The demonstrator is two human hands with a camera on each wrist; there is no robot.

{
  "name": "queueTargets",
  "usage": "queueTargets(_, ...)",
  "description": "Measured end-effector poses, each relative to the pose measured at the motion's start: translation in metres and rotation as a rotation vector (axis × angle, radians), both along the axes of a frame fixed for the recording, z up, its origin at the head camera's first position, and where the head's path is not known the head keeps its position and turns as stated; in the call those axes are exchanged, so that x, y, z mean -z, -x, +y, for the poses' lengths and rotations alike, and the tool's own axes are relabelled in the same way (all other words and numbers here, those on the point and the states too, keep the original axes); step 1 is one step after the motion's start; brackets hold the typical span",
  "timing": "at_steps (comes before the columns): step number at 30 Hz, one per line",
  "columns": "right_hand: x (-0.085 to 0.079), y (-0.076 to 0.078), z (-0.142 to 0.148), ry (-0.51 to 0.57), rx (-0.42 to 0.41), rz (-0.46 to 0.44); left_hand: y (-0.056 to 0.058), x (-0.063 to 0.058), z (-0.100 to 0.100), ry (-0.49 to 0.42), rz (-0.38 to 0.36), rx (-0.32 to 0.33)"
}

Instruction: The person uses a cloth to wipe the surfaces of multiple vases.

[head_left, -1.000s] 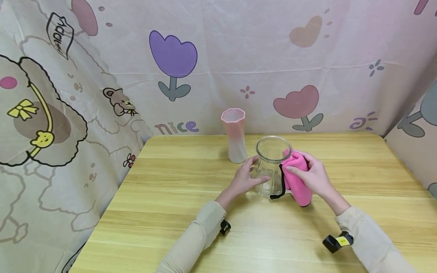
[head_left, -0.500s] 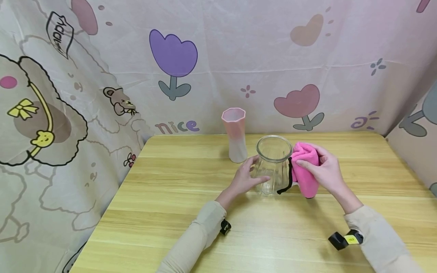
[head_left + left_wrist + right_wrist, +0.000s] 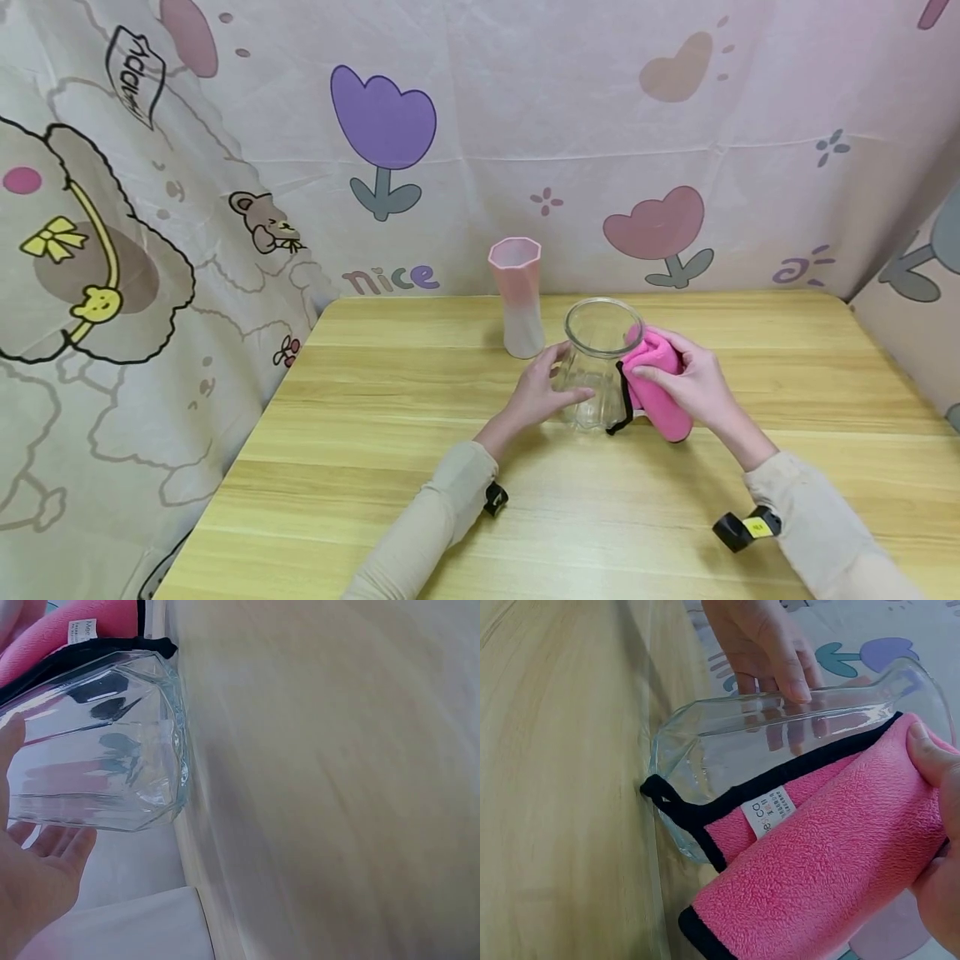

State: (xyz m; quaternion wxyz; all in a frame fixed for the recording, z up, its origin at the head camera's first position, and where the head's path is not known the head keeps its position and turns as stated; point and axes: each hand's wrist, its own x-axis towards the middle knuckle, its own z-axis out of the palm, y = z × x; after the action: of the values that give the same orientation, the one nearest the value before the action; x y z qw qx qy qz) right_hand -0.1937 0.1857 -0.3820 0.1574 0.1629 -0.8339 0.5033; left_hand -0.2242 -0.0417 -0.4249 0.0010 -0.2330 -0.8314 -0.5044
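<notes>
A clear glass vase (image 3: 595,379) with a flared rim and faceted sides stands upright on the table. My left hand (image 3: 534,387) holds its left side, thumb at the front and fingers behind. On the opposite side, my right hand (image 3: 701,385) grips a folded pink towel (image 3: 660,404) with black edging, thumb in front. The towel lies against the vase's right side, its upper part seen through the glass. In the right wrist view, a black hanging loop (image 3: 660,791) and a white label (image 3: 769,811) show on the towel (image 3: 832,847).
Behind and left of the glass vase stands a taller pink-and-white vase (image 3: 519,300). The wooden table (image 3: 360,450) ends at a patterned cloth backdrop (image 3: 465,208), which also hangs along the left side.
My right hand drew the towel right, off the vase, half a second ago; now it is back against the glass, slightly lower. My left hand and the vase have stayed put.
</notes>
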Motion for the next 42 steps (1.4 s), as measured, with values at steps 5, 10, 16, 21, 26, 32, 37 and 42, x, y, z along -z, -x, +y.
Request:
queueTargets(5, 0.001, 0.001, 0.0, -0.038, -0.022, -0.021, -0.001, -0.001, 0.0, 0.004, -0.004, -0.009)
queueTargets(10, 0.005, 0.001, 0.003, -0.059, -0.042, -0.054, -0.001, -0.001, 0.0, 0.009, -0.001, -0.008)
queueTargets(16, 0.012, 0.0, 0.006, -0.101, -0.044, -0.111, 0.0, -0.001, 0.0, 0.008, 0.001, -0.005)
queueTargets(21, 0.017, 0.001, 0.01, -0.133, -0.062, -0.121, 0.0, 0.0, 0.0, -0.001, -0.013, -0.005)
queueTargets(26, 0.021, 0.003, 0.013, -0.187, -0.077, -0.128, 0.0, 0.0, 0.001, -0.008, -0.025, -0.008)
queueTargets(32, 0.03, 0.004, 0.017, -0.289, -0.102, -0.142, 0.001, 0.001, 0.002, -0.018, -0.026, -0.013)
queueTargets(37, 0.039, 0.006, 0.018, -0.391, -0.123, -0.126, 0.0, 0.0, 0.001, -0.027, -0.029, -0.012)
queueTargets(42, 0.045, 0.009, 0.018, -0.442, -0.137, -0.098, -0.001, -0.001, 0.001, -0.037, -0.034, -0.01)
